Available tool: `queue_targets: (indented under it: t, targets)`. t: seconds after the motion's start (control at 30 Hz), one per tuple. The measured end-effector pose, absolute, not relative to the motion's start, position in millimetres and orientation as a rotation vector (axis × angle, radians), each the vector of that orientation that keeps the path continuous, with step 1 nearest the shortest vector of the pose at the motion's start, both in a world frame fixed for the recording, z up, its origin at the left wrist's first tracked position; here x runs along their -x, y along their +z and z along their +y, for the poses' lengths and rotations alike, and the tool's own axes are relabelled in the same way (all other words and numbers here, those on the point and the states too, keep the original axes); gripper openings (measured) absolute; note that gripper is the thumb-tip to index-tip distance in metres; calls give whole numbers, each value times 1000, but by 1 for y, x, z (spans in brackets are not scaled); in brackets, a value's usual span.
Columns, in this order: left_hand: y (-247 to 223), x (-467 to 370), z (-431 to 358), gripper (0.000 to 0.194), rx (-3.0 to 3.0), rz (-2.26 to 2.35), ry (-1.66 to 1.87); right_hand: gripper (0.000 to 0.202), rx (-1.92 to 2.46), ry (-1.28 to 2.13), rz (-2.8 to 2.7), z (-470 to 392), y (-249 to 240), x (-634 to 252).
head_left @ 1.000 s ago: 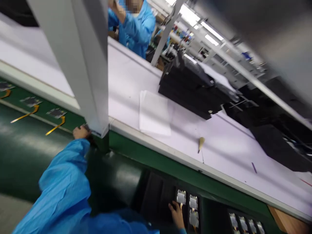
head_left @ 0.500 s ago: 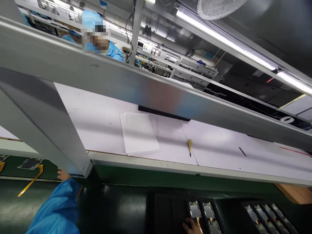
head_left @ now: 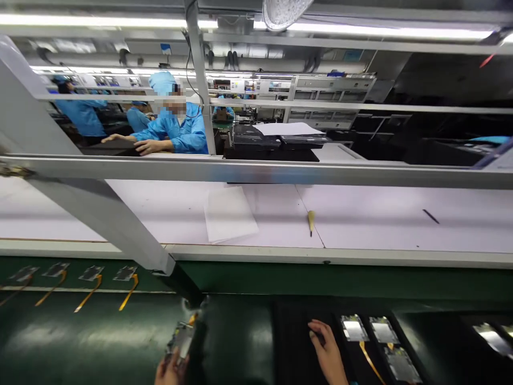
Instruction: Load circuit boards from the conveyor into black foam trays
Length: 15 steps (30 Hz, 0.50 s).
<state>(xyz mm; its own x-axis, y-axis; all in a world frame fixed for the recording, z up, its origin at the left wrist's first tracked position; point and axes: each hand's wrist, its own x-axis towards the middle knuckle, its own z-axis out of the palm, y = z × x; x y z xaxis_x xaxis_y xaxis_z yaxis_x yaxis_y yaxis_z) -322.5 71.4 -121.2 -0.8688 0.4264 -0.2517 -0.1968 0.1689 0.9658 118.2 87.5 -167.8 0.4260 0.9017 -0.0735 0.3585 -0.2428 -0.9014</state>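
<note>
Left hand (head_left: 171, 371): fingers pinching near end of circuit board (head_left: 182, 338), over green bench (head_left: 236, 342); right hand (head_left: 327, 353): fingers loosely curled, gap at thumb, over black tray (head_left: 294, 331), just left of tray boards (head_left: 353, 329); farther left, four ribboned boards (head_left: 91, 273) in a row; beyond, yellow-handled tool (head_left: 311, 222) on white shelf (head_left: 372, 219)

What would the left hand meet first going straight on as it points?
Probably the grey post's dark foot, past the circuit board the left hand holds, though depth is hard to judge.
</note>
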Motion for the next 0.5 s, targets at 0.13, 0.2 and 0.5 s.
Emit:
queue_targets:
  t: [0.13, 0.2, 0.5]
  targets:
    - [-99, 250, 43, 24, -322, 1637, 1846, 46, 1512, 1086, -1238, 81, -135, -58]
    - [-85, 216, 47, 38, -385, 1665, 1640, 47, 1388, 1135, -1322, 76, -114, -41]
    - [-69, 89, 61, 51, -933, 1415, 1137, 41, 1402, 1107, -1105, 61, -85, -94]
